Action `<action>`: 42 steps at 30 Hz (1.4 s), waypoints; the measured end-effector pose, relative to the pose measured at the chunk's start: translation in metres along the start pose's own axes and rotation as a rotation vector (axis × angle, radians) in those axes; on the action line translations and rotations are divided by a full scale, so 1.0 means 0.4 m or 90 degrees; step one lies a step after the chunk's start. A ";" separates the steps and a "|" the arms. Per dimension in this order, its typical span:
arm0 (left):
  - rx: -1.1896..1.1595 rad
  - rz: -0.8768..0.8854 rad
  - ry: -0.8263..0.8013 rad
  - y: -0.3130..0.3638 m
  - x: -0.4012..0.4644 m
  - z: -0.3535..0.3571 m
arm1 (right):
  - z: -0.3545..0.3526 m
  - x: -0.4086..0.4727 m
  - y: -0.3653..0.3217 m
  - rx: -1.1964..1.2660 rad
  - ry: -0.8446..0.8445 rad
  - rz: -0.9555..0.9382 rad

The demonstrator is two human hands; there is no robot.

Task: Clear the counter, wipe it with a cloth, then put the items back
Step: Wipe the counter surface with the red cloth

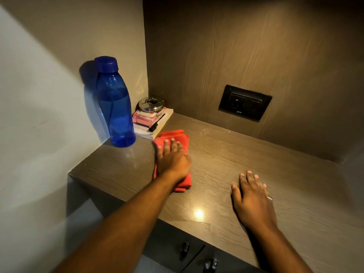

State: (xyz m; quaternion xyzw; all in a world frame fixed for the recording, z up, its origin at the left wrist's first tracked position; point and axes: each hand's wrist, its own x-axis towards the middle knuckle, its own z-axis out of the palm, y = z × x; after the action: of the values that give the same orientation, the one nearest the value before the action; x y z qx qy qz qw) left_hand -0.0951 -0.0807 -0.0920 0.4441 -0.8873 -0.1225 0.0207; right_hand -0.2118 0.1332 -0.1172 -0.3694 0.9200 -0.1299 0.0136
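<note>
My left hand (pixel 171 158) lies flat, fingers spread, pressing a folded red cloth (pixel 178 137) onto the wooden counter (pixel 295 186). My right hand (pixel 253 198) rests palm down on the bare counter to the right, a ring on one finger, nothing in it. A blue water bottle (pixel 115 103) stands upright in the back left corner. Beside it lies a book (pixel 157 128) with a black marker (pixel 153 128), a pink stack (pixel 145 118) and a small steel lidded container (pixel 150 104) on top.
A white wall runs along the left, wood panelling along the back with a black switch and socket plate (pixel 244 102). Drawer knobs (pixel 210 265) show under the counter's front edge. The counter's left edge drops off near the bottle.
</note>
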 end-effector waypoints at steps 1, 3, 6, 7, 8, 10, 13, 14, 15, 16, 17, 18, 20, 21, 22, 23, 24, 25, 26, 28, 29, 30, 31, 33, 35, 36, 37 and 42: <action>-0.010 0.009 -0.004 0.046 -0.002 0.010 | 0.000 0.000 0.000 -0.001 -0.001 0.001; -0.029 0.017 -0.007 0.090 -0.003 0.019 | -0.002 0.002 -0.003 -0.003 -0.004 0.005; -0.014 0.067 -0.017 0.063 -0.005 0.022 | -0.007 0.002 -0.008 -0.009 -0.010 0.014; 0.003 0.094 -0.013 0.049 -0.001 0.023 | -0.007 0.001 -0.012 -0.011 -0.010 0.018; 0.019 0.114 -0.009 0.037 0.009 0.021 | -0.006 -0.001 -0.016 -0.012 -0.011 0.023; 0.045 0.121 -0.007 0.030 0.052 0.014 | -0.008 -0.002 -0.018 -0.016 -0.012 0.028; 0.039 0.086 -0.014 0.031 0.160 -0.014 | -0.013 0.000 -0.019 -0.013 -0.013 0.031; 0.027 0.072 -0.018 0.029 0.201 -0.020 | -0.012 0.001 -0.016 -0.006 -0.015 0.030; 0.020 0.061 -0.020 0.028 0.241 -0.022 | -0.015 0.002 -0.007 -0.003 -0.017 0.037; 0.020 0.052 -0.018 0.025 0.276 -0.023 | -0.023 0.005 0.011 -0.008 -0.019 0.055; 0.021 0.046 -0.015 0.031 0.308 -0.020 | -0.037 0.009 0.050 -0.021 -0.016 0.088; 0.020 0.041 -0.010 0.039 0.331 -0.015 | -0.057 0.013 0.102 -0.038 -0.011 0.130; 0.009 0.047 -0.001 0.080 0.350 0.000 | -0.100 0.007 0.223 -0.072 -0.015 0.217; 0.006 0.056 0.004 0.105 0.351 0.006 | -0.114 0.001 0.268 -0.082 -0.022 0.246; 0.007 0.069 0.009 0.139 0.345 0.012 | -0.120 -0.005 0.304 -0.084 -0.022 0.266; 0.011 0.079 0.015 0.178 0.338 0.019 | -0.119 -0.006 0.325 -0.086 -0.015 0.275; 0.016 0.089 0.019 0.219 0.324 0.026 | -0.112 -0.005 0.334 -0.090 -0.005 0.278; 0.019 0.107 0.019 0.265 0.301 0.033 | -0.104 -0.002 0.335 -0.096 0.004 0.279; 0.017 0.143 0.011 0.313 0.270 0.041 | -0.099 0.001 0.333 -0.099 0.009 0.281; 0.010 0.270 -0.020 0.417 0.189 0.064 | -0.093 0.000 0.334 -0.097 0.016 0.287; 0.011 0.340 -0.035 0.459 0.148 0.078 | -0.092 -0.003 0.336 -0.098 0.021 0.286; 0.022 0.408 -0.051 0.487 0.111 0.091 | -0.092 -0.006 0.339 -0.100 0.025 0.284; 0.041 0.465 -0.067 0.491 0.082 0.100 | -0.092 -0.009 0.341 -0.101 0.026 0.281; 0.055 0.522 -0.079 0.435 0.070 0.105 | -0.091 -0.010 0.342 -0.098 0.031 0.273; 0.033 0.462 -0.063 0.340 0.101 0.101 | -0.094 -0.009 0.340 -0.095 0.036 0.265; 0.023 0.389 -0.039 0.289 0.125 0.094 | -0.096 -0.010 0.337 -0.094 0.035 0.262; 0.026 0.302 -0.009 0.246 0.151 0.084 | -0.099 -0.012 0.336 -0.087 0.032 0.261; -0.017 -0.019 0.046 0.241 0.256 0.035 | -0.110 -0.011 0.318 -0.064 0.026 0.264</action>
State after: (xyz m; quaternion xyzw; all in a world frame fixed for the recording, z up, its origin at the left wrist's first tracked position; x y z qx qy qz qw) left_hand -0.2344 -0.1036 -0.0900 0.4610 -0.8777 -0.1182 0.0570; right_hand -0.2998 0.2346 -0.1066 -0.1695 0.9818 -0.0860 0.0032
